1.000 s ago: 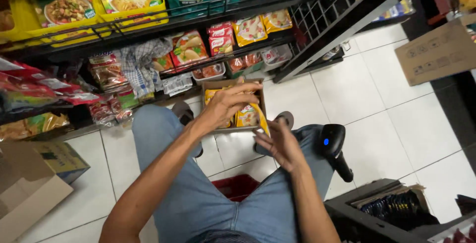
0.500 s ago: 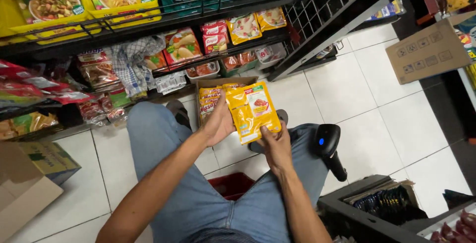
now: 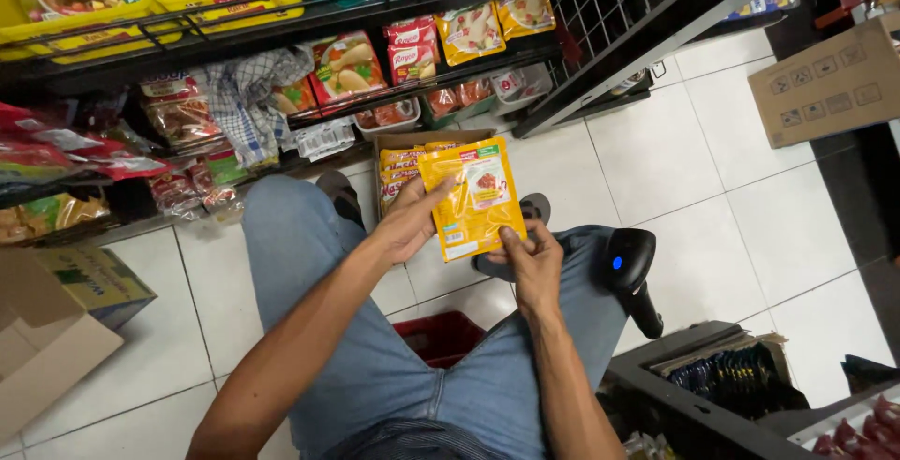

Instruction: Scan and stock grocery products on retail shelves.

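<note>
I hold a stack of yellow sachets (image 3: 473, 193) in front of me with both hands. My left hand (image 3: 412, 221) grips the stack's left edge. My right hand (image 3: 530, 258) pinches its lower right corner. Just beyond the sachets, an open cardboard box (image 3: 398, 160) with more of the same yellow sachets stands on the white tiled floor between my feet. I sit low in blue jeans, facing a shop shelf.
A black wire shelf (image 3: 328, 19) holds many food packets. A black handheld barcode scanner (image 3: 633, 272) rests on my right thigh. A red basket (image 3: 441, 338) lies between my legs. Cardboard boxes sit at left (image 3: 47, 347) and upper right (image 3: 830, 85). A dark crate (image 3: 722, 385) stands at right.
My hands were reaching into the open box a second ago; they have lifted a stack of yellow sachets out and now hold it up nearer to me.
</note>
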